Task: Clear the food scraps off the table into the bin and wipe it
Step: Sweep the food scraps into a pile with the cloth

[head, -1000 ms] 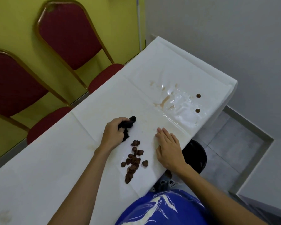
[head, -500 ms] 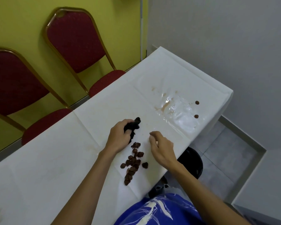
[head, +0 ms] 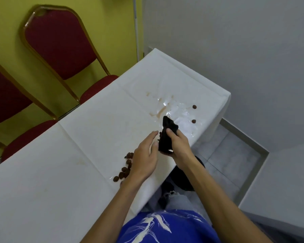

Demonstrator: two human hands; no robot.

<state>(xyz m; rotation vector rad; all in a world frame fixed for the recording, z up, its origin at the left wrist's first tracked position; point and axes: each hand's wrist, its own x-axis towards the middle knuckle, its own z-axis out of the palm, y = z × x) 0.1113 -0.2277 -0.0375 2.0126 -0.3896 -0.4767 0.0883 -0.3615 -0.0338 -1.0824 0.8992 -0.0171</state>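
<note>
Fingers (head: 170,133) of the right hand (head: 180,146) curl closed around a black cloth (head: 166,137), which stands up out of the grip with its tip pointing away from the person, held just above the white table (head: 77,155) near its front edge. Beside it, the left hand (head: 146,160) is open, its fingers straight and loosely together, holding nothing; its fingertips reach almost to the cloth (whether they touch it cannot be told). Partly under that hand lies a cluster of brown food scraps (head: 124,170) on the tablecloth, with a small wet patch at its near end. Farther along the table, two single brown scraps (head: 194,107) sit well apart from the cluster, next to a wet, shiny spill with a brownish stain (head: 161,111). Below the table edge, behind the right forearm, a black bin (head: 181,179) is partly visible on the grey tiled floor. Two red chairs (head: 60,46) with gold frames stand against the yellow wall beyond the table.
</note>
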